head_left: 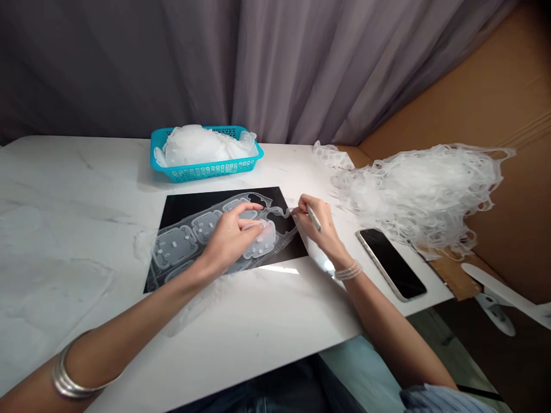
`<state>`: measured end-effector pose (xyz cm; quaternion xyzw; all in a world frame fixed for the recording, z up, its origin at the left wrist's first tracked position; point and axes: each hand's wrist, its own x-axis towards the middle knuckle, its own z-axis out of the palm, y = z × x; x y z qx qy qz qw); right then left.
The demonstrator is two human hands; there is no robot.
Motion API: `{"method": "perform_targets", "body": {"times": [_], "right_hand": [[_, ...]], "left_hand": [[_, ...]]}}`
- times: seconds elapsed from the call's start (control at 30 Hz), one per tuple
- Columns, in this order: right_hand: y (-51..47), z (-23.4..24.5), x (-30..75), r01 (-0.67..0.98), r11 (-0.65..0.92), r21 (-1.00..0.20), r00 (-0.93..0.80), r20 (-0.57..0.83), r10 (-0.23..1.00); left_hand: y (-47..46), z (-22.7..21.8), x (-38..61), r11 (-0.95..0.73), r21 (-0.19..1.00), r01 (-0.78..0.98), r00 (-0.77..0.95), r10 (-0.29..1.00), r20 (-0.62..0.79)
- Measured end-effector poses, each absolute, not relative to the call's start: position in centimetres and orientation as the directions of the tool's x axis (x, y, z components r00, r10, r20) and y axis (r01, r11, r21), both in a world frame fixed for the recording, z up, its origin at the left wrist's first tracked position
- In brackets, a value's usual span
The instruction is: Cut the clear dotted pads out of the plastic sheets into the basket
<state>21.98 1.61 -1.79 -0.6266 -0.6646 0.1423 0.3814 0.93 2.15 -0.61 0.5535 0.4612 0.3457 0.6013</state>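
A translucent moulded sheet (174,245) with several rounded-square pieces, dotted with small bumps, lies on a black mat (181,205). My left hand (230,238) is over its right part, thumb on one whitish piece (260,244) and index finger stretched above it. A pinkish tint shows through that piece, with fingertips partly hidden behind it. At the mat's right edge my right hand (321,226) is closed, pinching a thin clear strip (279,211) pulled out from the sheet. A white pen-like tool (314,218) is also tucked in its fingers; its tip is hidden.
Behind the mat stands a blue basket (206,171) filled with whitish translucent pieces. A large tangled heap of clear trimmings (413,189) lies right, against cardboard (512,189). A phone (391,264) rests near the table's right edge. More translucent sheets (47,292) lie left.
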Motion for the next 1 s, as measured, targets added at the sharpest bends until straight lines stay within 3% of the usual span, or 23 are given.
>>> {"method": "perform_targets", "body": {"times": [0.1,0.2,0.27,0.37,0.43,0.53,0.77,0.9,1.0], "right_hand": [[1.5,-1.2,23.4,0.738,0.141,-0.660,0.134,0.349,0.928],[0.9,-0.2,22.5,0.664,0.141,-0.734,0.229,0.380,0.896],[0.5,0.2,21.0,0.517,0.150,-0.843,0.212,0.296,0.931],[0.1,0.2,19.1,0.164,0.059,-0.985,0.011,0.062,0.998],[0.0,-0.1,18.5,-0.012,-0.018,-1.000,-0.080,-0.017,0.997],[0.0,-0.6,18.5,-0.107,-0.047,-0.993,-0.074,-0.039,0.997],[0.2,-1.0,19.2,-0.070,0.041,-0.997,0.029,0.039,0.999],[-0.2,-1.1,18.4,0.200,0.223,-0.954,0.198,0.262,0.944],[-1.0,-0.7,17.0,0.372,0.314,-0.873,0.066,0.362,0.930]], "left_hand": [[2.7,-0.1,0.5,0.344,0.936,-0.070,0.346,0.889,-0.300],[3.2,0.1,0.2,0.445,0.877,-0.179,0.365,0.858,-0.361],[3.5,0.2,0.1,0.463,0.858,-0.224,0.370,0.855,-0.364],[3.7,0.3,0.0,0.474,0.836,-0.277,0.359,0.858,-0.368],[3.7,0.6,0.0,0.480,0.825,-0.298,0.348,0.860,-0.374],[3.6,0.9,0.0,0.480,0.815,-0.325,0.342,0.863,-0.372],[3.9,0.2,-0.3,0.487,0.799,-0.352,0.341,0.862,-0.375],[3.9,-0.3,-0.4,0.523,0.762,-0.382,0.354,0.844,-0.402],[3.4,0.0,-0.2,0.599,0.699,-0.391,0.442,0.788,-0.428]]}}
